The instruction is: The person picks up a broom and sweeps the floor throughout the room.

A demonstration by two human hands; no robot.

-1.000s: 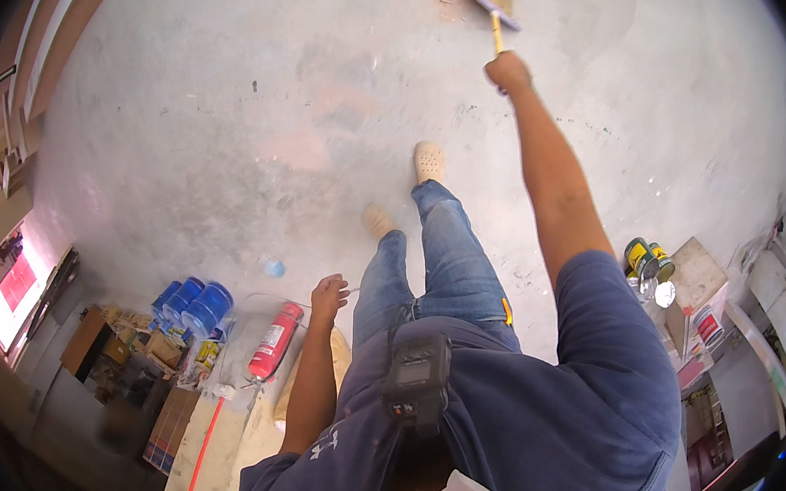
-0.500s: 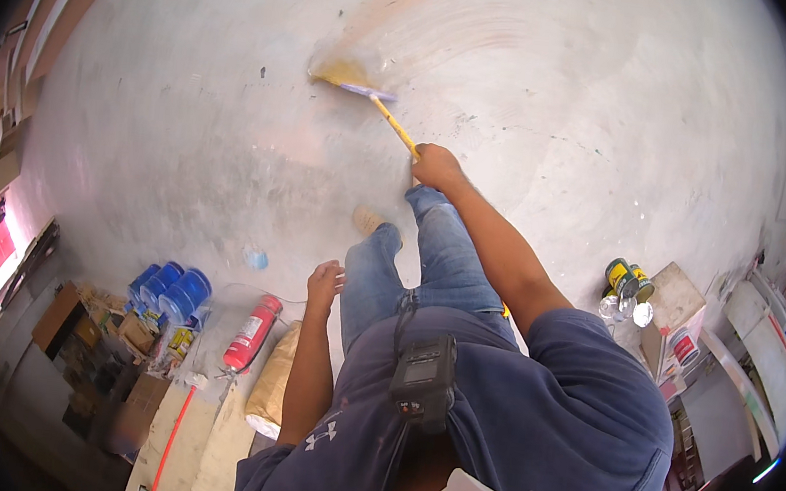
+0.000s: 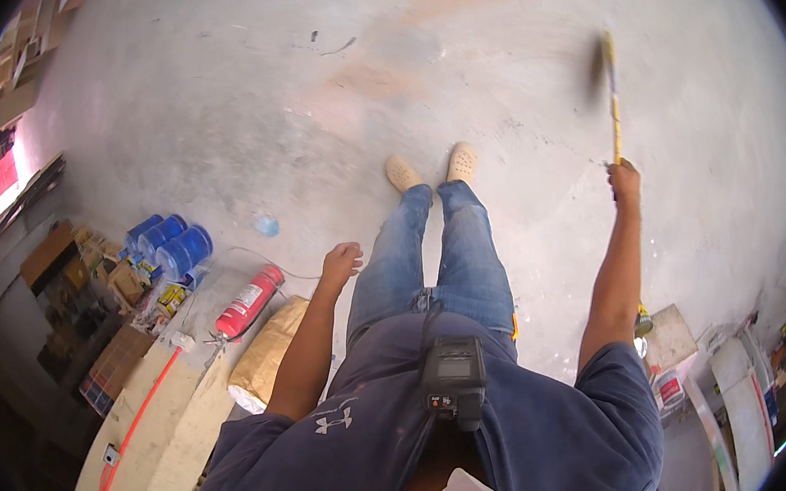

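Low centre of the frame, the left hand (image 3: 342,261) hangs loosely curled and holds nothing. At upper right the right hand (image 3: 624,180) is closed around the yellow broom handle (image 3: 615,111); its blurred broom head (image 3: 607,53) is over the grey concrete floor (image 3: 238,89). Judging by that, short low strokes with a firm grip would best keep dust down.

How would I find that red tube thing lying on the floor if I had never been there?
Start at the big bare concrete floor and look to the clutter along the person's left side. Just beyond the empty left hand, between the blue water jugs and a tan sack, lies a fire extinguisher. It is the only bright red cylinder there, lying on its side.
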